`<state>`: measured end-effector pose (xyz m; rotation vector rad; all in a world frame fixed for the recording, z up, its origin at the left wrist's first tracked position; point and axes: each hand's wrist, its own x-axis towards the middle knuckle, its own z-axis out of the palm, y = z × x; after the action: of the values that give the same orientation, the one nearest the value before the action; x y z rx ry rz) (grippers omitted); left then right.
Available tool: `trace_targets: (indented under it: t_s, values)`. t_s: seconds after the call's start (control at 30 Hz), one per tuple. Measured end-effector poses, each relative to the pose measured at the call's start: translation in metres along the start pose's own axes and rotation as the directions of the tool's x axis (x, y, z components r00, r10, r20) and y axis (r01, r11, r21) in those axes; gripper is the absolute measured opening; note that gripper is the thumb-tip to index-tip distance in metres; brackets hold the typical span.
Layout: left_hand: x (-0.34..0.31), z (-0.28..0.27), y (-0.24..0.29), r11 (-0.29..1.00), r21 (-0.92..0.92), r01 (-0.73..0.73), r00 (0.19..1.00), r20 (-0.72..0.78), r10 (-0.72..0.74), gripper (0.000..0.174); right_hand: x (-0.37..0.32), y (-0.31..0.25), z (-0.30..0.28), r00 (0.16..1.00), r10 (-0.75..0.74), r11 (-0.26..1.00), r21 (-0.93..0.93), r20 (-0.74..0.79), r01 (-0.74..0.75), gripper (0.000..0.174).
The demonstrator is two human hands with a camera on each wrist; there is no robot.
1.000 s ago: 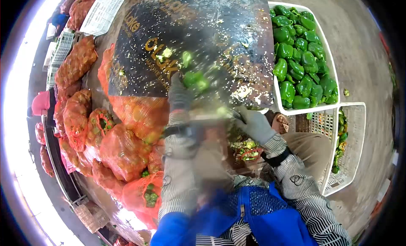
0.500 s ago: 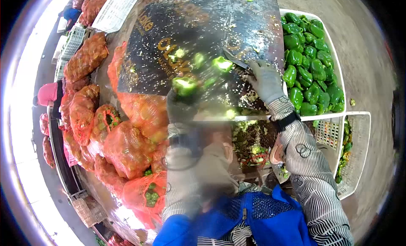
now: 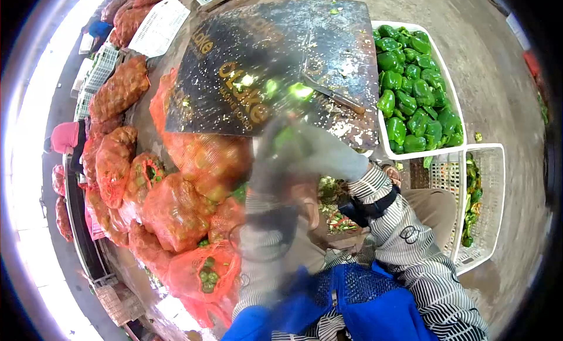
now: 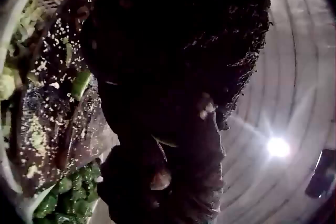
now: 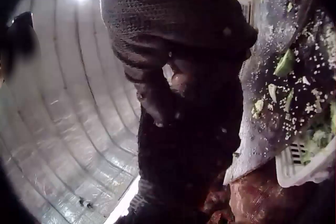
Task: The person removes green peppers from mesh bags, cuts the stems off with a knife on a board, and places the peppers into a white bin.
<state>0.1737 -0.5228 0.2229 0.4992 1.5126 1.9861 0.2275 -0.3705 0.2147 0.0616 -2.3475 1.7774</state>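
Note:
In the head view my gloved left hand and gloved right hand come together just in front of the board's near edge, both blurred. Between them shows a green bell pepper, gripped by both hands. Dark gloves fill much of the wrist views and cover the pepper. A knife lies on the dark board, its wooden handle towards the right. Close to its blade is a piece of cut pepper. Seeds and scraps are strewn over the board.
Right of the board, a white crate is full of green peppers. A lower white crate holds scraps and pepper pieces. Red mesh sacks crowd the left side. Cuttings lie below the board, between the person's legs.
My right hand has let go of the knife, laying it on the board, and moved back to my left hand. The pepper has moved from over the board's near edge to between both hands.

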Motion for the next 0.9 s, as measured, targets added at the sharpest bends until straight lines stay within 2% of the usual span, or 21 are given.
trace_targets:
  t_s: [0.03, 0.07, 0.1, 0.2, 0.23, 0.27, 0.33, 0.37, 0.4, 0.43, 0.47, 0.53, 0.57, 0.6, 0.67, 0.73, 0.77, 0.8, 0.83, 0.87, 0.9]
  values:
    - [-0.006, 0.008, 0.008, 0.989, 0.126, 0.075, 0.997, -0.025, -0.072, 0.047, -0.007, 0.003, -0.009, 0.977, 0.091, 0.993, 0.055, 0.194, -0.103, 0.061]
    - [-0.007, 0.009, 0.005, 0.990, 0.125, 0.071, 0.997, -0.022, -0.069, 0.047, -0.012, 0.005, -0.015, 0.908, 0.166, 0.972, 0.090, 0.385, -0.216, 0.060]
    - [-0.008, 0.008, -0.002, 0.987, 0.157, 0.046, 0.998, 0.035, -0.052, 0.048, -0.014, -0.012, -0.025, 0.840, 0.288, 0.902, 0.164, 0.460, -0.399, 0.054]
    - [-0.003, 0.003, -0.020, 0.979, 0.198, 0.044, 0.994, 0.092, -0.063, 0.046, -0.024, -0.016, -0.036, 0.831, 0.325, 0.860, 0.223, 0.452, -0.459, 0.044]
    - [0.004, 0.002, -0.026, 0.937, 0.341, -0.075, 0.993, 0.109, 0.040, 0.044, -0.026, -0.009, -0.032, 0.825, 0.377, 0.814, 0.275, 0.421, -0.512, 0.041]
    - [0.002, 0.002, -0.034, 0.946, 0.313, -0.088, 0.995, 0.081, 0.066, 0.042, -0.029, 0.003, -0.025, 0.817, 0.388, 0.805, 0.274, 0.425, -0.525, 0.041]
    - [-0.011, 0.038, -0.007, 0.985, 0.143, -0.092, 0.995, -0.012, 0.095, 0.038, -0.034, 0.023, -0.008, 0.917, 0.337, 0.867, 0.308, 0.214, -0.390, 0.042]
    - [-0.018, 0.052, 0.003, 0.991, 0.089, -0.096, 0.993, -0.056, 0.102, 0.036, -0.032, 0.007, -0.008, 0.930, 0.317, 0.850, 0.379, 0.184, -0.365, 0.046]
    - [-0.013, 0.043, -0.008, 0.976, 0.110, -0.190, 0.979, -0.048, 0.196, 0.034, -0.033, 0.016, -0.003, 0.928, 0.320, 0.847, 0.381, 0.190, -0.370, 0.046]
    - [-0.008, 0.033, -0.020, 0.951, 0.131, -0.281, 0.957, -0.040, 0.288, 0.033, -0.035, 0.032, 0.005, 0.960, 0.232, 0.921, 0.282, 0.157, -0.268, 0.045]
    - [0.004, -0.004, -0.058, 0.939, 0.276, -0.204, 0.963, -0.113, 0.243, 0.029, -0.033, 0.030, 0.012, 0.961, 0.255, 0.906, 0.323, 0.103, -0.275, 0.042]
    - [0.006, -0.008, -0.052, 0.907, 0.408, -0.107, 0.960, -0.196, 0.201, 0.025, -0.030, 0.022, 0.023, 0.958, 0.283, 0.887, 0.365, 0.052, -0.282, 0.040]
    - [0.001, -0.009, -0.048, 0.917, 0.389, -0.091, 0.949, -0.246, 0.198, 0.022, -0.029, 0.019, 0.026, 0.935, 0.356, 0.877, 0.345, 0.004, -0.335, 0.041]
    - [0.002, -0.016, -0.051, 0.932, 0.346, -0.105, 0.929, -0.301, 0.216, 0.021, -0.026, 0.017, 0.030, 0.905, 0.422, 0.862, 0.328, -0.045, -0.386, 0.043]
    - [0.005, -0.026, -0.049, 0.953, 0.263, -0.148, 0.878, -0.409, 0.249, 0.020, -0.008, 0.003, 0.030, 0.905, 0.375, 0.927, 0.049, -0.200, -0.373, 0.047]
    - [-0.001, -0.034, -0.037, 0.995, 0.100, -0.016, 0.851, -0.521, 0.066, 0.025, 0.005, -0.026, 0.011, 0.781, 0.573, 0.803, 0.362, -0.249, -0.474, 0.045]
    - [-0.006, -0.044, -0.031, 0.959, -0.259, -0.115, 0.923, -0.385, 0.007, 0.035, 0.010, -0.005, 0.012, 0.805, 0.578, 0.811, 0.200, -0.136, -0.549, 0.045]
    - [-0.005, -0.063, -0.038, 0.857, -0.506, -0.095, 0.975, -0.223, -0.023, 0.042, 0.006, 0.008, 0.018, 0.810, 0.573, 0.814, 0.205, -0.129, -0.543, 0.045]
    - [-0.005, -0.058, -0.033, 0.849, -0.512, -0.134, 0.959, -0.284, -0.019, 0.044, 0.003, 0.016, 0.023, 0.910, 0.368, 0.905, -0.150, -0.192, -0.397, 0.047]
    - [-0.005, -0.052, -0.028, 0.838, -0.517, -0.172, 0.940, -0.341, -0.018, 0.047, 0.000, 0.022, 0.026, 0.974, 0.140, 0.844, -0.493, -0.176, -0.211, 0.050]
    - [-0.004, -0.052, -0.028, 0.839, -0.515, -0.174, 0.941, -0.339, -0.013, 0.047, 0.000, 0.007, 0.021, 0.960, 0.246, 0.920, -0.279, -0.130, -0.274, 0.049]
